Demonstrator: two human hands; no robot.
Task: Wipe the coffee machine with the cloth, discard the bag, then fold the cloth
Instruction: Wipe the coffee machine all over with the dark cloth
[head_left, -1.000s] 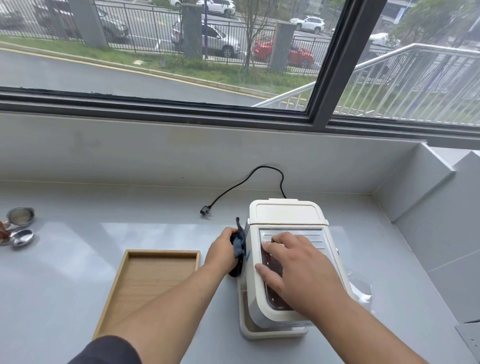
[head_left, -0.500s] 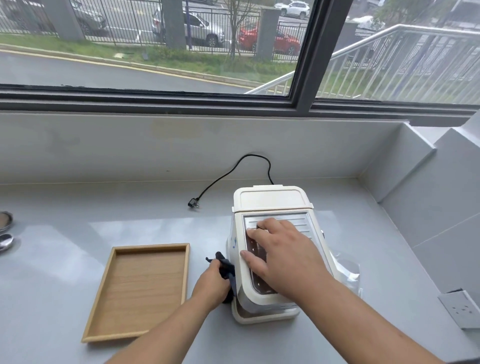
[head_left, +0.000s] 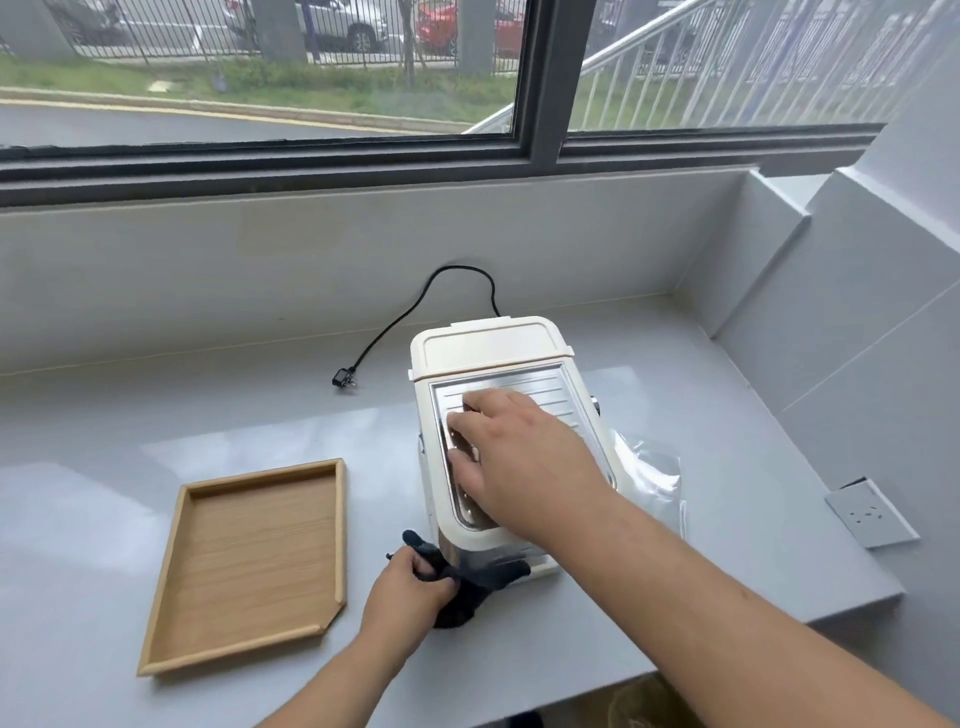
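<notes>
My left hand (head_left: 410, 592) grips the cloth (head_left: 462, 605), maybe touching the coffee machine (head_left: 488, 348) just above it, where my right hand (head_left: 524, 462) lies flat.

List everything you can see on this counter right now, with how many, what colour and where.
coffee machine: one, cream-white, centre of the counter
cloth: one, dark, at the machine's front left lower corner
bag: one, clear plastic, on the counter right of the machine
tray: one, light wood, left of the machine
power cord: one, black, from behind the machine, plug loose on the counter
socket plate: one, pale grey, far right
counter: one, grey, below the window
left hand: one, bare, gripping the cloth
right hand: one, bare, flat on the machine's top
</notes>
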